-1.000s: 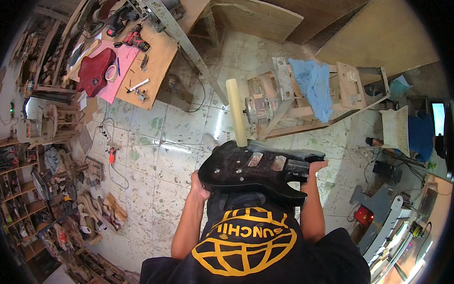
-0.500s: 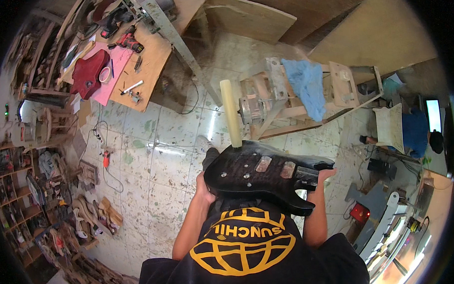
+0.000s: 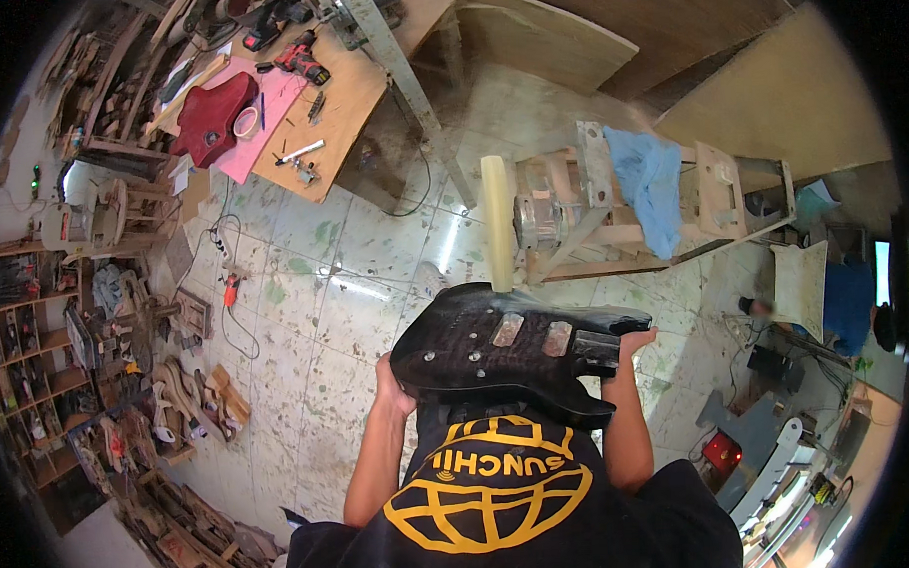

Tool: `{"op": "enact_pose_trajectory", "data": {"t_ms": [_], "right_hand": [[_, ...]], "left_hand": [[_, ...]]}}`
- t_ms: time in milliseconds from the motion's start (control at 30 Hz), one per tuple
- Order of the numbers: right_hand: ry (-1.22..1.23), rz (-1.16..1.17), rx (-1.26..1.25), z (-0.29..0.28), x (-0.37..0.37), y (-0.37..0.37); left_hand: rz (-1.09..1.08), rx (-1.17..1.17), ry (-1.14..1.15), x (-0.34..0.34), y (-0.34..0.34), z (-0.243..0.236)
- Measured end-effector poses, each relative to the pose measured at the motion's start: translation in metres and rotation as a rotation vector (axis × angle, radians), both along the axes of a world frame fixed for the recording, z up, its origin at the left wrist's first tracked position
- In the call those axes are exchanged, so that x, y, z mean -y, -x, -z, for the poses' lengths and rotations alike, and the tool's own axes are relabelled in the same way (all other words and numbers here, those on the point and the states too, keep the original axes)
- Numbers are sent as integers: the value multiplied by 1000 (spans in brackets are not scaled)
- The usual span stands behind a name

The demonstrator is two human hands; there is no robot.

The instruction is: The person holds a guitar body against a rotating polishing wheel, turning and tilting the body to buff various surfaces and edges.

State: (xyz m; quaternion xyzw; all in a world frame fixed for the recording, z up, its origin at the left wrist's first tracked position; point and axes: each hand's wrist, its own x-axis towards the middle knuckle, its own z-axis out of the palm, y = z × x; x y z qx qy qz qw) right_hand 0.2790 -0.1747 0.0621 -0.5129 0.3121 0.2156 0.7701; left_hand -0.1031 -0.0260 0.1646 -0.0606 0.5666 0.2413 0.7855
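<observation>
Hands support a black guitar body (image 3: 522, 354) flat at chest height, above the tiled floor (image 3: 306, 329). Left hand (image 3: 390, 384) grips the rounded lower end; right hand (image 3: 632, 343) grips the horn end, fingers closed on the edge. The pale sanding drum (image 3: 496, 222) on the wooden stand (image 3: 612, 213) rises just beyond the far rim; contact cannot be confirmed. Risk, as judged: edge-only grips could let the body tip or slide, gouging the finish on the drum or dropping it.

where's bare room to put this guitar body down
Bare floor tiles lie between the workbench and the wooden stand. The bench top is crowded with tools and a red guitar body; the left shelves are cluttered.
</observation>
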Motion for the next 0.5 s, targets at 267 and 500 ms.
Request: {"op": "enact_pose_trajectory", "data": {"t_ms": [267,500], "right_hand": [[1,-43,-4,36,-25,15],[25,-61,-45,82,-46,31]], "left_hand": [[-30,-43,-62,-9,18,-6],[-63,-91,-48,-20,35,1]]}}
